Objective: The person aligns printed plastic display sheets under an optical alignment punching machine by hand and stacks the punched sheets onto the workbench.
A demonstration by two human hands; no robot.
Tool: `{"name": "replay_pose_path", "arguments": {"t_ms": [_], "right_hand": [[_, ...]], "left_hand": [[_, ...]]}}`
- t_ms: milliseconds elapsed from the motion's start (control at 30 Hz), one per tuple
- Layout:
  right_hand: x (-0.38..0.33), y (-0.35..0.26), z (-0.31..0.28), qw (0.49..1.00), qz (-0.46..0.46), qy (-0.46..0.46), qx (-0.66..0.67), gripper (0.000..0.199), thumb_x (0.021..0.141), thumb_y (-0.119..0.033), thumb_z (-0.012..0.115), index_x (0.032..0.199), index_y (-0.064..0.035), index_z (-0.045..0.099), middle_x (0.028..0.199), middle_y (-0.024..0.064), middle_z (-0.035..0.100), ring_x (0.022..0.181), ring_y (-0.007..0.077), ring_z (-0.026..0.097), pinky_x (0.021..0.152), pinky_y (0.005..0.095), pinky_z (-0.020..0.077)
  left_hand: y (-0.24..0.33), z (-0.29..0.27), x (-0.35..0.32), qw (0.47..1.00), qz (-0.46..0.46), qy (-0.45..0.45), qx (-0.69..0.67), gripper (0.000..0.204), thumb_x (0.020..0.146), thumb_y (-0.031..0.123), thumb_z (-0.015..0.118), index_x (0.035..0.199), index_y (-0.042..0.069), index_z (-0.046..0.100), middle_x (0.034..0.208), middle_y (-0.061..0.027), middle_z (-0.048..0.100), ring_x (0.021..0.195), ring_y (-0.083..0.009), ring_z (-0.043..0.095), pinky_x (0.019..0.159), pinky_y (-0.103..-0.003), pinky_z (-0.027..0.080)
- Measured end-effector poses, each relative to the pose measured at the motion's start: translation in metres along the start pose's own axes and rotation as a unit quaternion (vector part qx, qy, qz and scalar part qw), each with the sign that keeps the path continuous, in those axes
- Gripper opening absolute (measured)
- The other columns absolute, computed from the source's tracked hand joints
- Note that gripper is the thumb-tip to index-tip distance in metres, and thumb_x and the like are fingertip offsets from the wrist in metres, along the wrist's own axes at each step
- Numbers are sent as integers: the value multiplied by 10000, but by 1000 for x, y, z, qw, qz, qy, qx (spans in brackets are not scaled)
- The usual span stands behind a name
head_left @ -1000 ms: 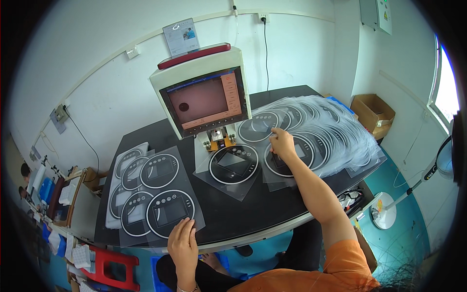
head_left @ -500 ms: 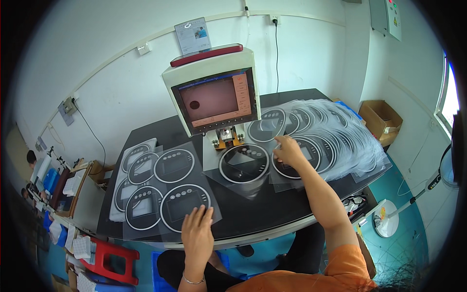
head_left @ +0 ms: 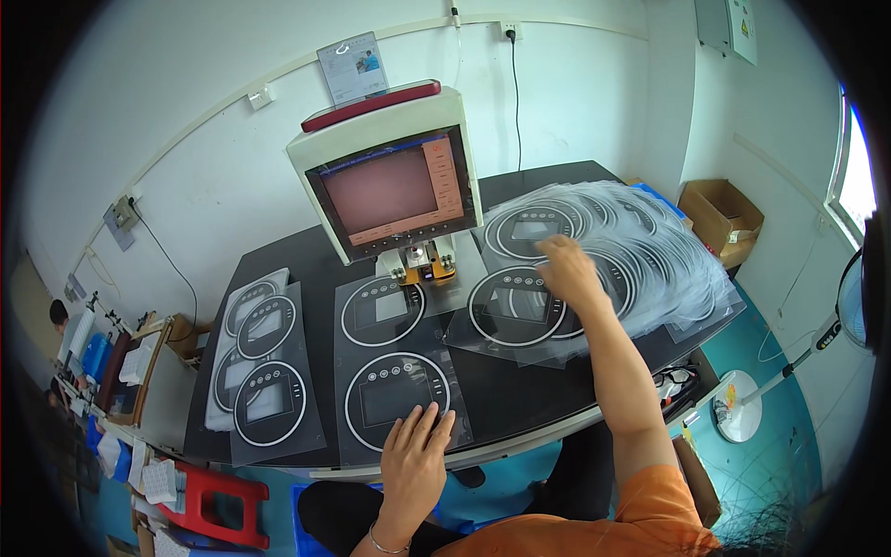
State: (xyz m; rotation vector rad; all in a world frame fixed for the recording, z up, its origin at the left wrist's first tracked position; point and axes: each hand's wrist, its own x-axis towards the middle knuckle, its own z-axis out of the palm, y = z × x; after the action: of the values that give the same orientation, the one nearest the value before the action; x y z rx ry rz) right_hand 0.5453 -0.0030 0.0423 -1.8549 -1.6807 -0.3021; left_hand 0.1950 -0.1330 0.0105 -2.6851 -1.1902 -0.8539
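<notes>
My left hand (head_left: pixel 415 460) lies with its fingers stretched over the near edge of a clear plastic sheet (head_left: pixel 461 436) printed with two black discs, each ringed in white. The far end of that sheet reaches the left side of the machine's small orange-and-metal head (head_left: pixel 427 266). My right hand (head_left: pixel 571 271), a little smeared by motion, is over another printed sheet (head_left: pixel 516 336) right of the machine. Its fingers point left; whether they grip an edge is unclear. Behind and right of it spreads a large fanned pile of such sheets (head_left: pixel 682 265).
A smaller pile of printed sheets (head_left: pixel 219 408) lies on the left of the black table (head_left: pixel 483 395). The white machine (head_left: pixel 385 111) carries a screen (head_left: pixel 382 193). Around the table are a cardboard box (head_left: pixel 722 218), a red stool (head_left: pixel 227 520) and a stand with a round base (head_left: pixel 740 422).
My left hand has moved right, and the two-disc sheet under it lies nearer the machine. The disc earlier in front of the machine is gone from there. The screen's dark spot has vanished.
</notes>
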Motion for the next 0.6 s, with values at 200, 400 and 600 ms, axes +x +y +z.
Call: {"name": "replay_pose_path", "arguments": {"t_ms": [200, 400, 600], "right_hand": [[-15, -41, 37, 983, -179, -20, 45, 387, 819, -233, 747, 1175, -98, 676, 1191, 133, 647, 1151, 330, 603, 958, 466, 495], [-8, -4, 21, 971, -110, -209, 28, 365, 822, -276, 710, 1156, -127, 707, 1025, 147, 723, 1045, 361, 668, 892, 458, 527], [-4, 1, 3, 979, -48, -193, 38, 252, 833, -225, 689, 1044, -88, 698, 1006, 139, 725, 1018, 374, 667, 867, 484, 524]], "left_hand": [[-1, 2, 3, 1000, 5, 1, -1, 319, 924, 107, 629, 1235, 88, 693, 1269, -132, 670, 1193, -337, 619, 1018, -484, 482], [-2, 4, 5, 1000, 10, 2, -7, 320, 934, 118, 628, 1248, 90, 681, 1278, -129, 663, 1201, -333, 613, 1031, -481, 474], [-1, -1, 5, 1000, -1, -1, -29, 350, 945, 139, 630, 1291, 85, 649, 1284, -134, 658, 1219, -336, 606, 1037, -493, 472]]}}
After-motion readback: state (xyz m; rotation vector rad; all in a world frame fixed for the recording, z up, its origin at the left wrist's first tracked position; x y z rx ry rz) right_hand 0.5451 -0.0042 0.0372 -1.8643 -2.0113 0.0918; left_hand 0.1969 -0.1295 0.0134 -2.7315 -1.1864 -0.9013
